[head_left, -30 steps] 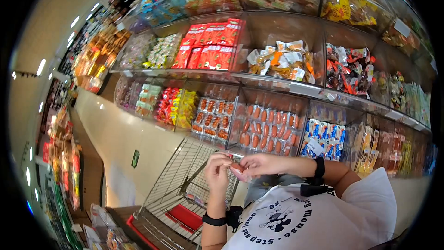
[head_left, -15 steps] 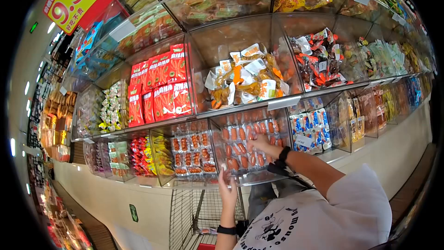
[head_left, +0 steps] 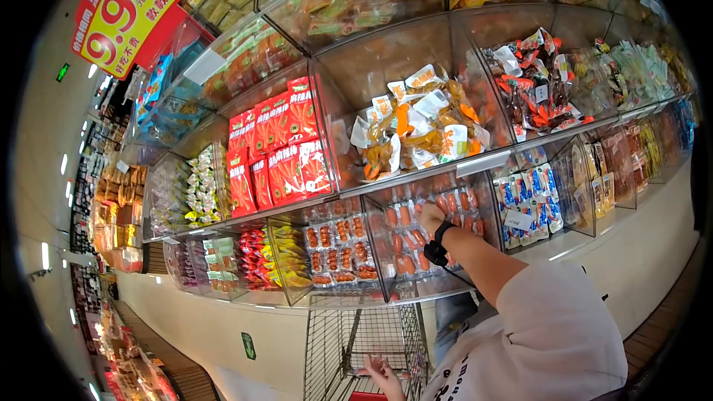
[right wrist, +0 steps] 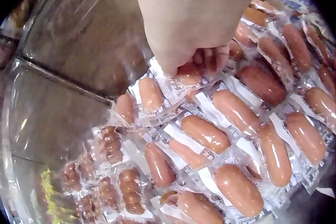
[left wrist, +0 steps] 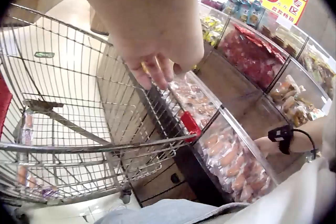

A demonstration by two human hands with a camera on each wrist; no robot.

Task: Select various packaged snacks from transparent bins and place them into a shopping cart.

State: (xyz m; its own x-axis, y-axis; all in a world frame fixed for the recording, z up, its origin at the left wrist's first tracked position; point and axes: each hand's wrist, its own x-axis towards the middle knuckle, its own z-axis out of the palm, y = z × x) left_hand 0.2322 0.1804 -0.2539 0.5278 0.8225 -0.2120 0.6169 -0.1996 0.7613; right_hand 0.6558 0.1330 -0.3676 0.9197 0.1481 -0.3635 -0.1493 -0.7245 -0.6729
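In the head view my right hand (head_left: 431, 219) reaches into a clear bin of individually wrapped sausages (head_left: 407, 241). The right wrist view shows the hand (right wrist: 191, 35) with curled fingers pinching a sausage packet (right wrist: 188, 75) near the bin's back; the fingertips are partly hidden. More sausage packets (right wrist: 239, 190) lie below it. My left hand (head_left: 382, 376) is over the wire cart (head_left: 364, 330), fingers loosely bent and holding nothing. In the left wrist view this hand (left wrist: 155, 58) is above the cart's rim, with a ring on one finger.
Beside the sausages are bins of smaller brown snacks (head_left: 338, 252) and blue-white packets (head_left: 529, 197). The upper shelf holds red packets (head_left: 278, 152) and orange-white packets (head_left: 423, 122). A red-yellow price sign (head_left: 134, 11) stands at upper left. A few packs (left wrist: 26, 129) lie in the cart.
My hands were together around a small packet above the cart; they have parted. The right moved into the sausage bin, and the left dropped from the bin's front edge to over the cart.
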